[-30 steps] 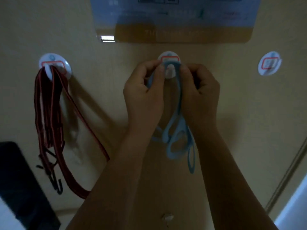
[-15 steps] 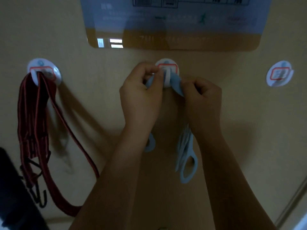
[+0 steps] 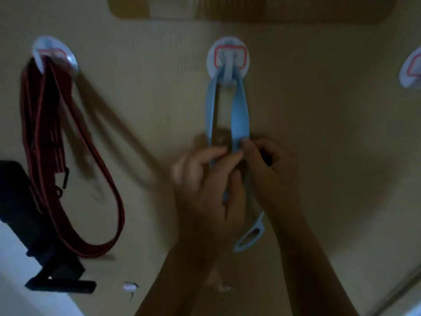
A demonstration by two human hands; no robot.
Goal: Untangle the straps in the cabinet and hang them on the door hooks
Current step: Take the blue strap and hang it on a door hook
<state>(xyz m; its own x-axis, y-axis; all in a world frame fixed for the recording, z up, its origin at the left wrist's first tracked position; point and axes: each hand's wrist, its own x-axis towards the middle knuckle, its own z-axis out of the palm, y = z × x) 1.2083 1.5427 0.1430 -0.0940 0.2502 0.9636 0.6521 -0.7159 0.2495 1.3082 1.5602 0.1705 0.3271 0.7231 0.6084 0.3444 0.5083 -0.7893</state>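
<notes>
Blue strap (image 3: 239, 115) hung on the middle hook (image 3: 227, 58), both hands gripping it.
On the door (image 3: 330, 156), the red strap (image 3: 45, 133) looped from the left hook (image 3: 54, 55); left hand (image 3: 205, 185) and right hand (image 3: 271, 169), close together, each pinched the blue strap's lower length. The hooks' red-framed labels (image 3: 230, 56) were too blurred to read.

A tan door (image 3: 319, 133) fills most of the view, dimly lit and crossed by soft shadows. The brown lower band of a poster (image 3: 250, 8) runs along its top edge. At the lower left corner a black object (image 3: 34, 224) stands against pale floor (image 3: 18, 281). A small white fitting (image 3: 129, 287) sits near the door's bottom edge.
</notes>
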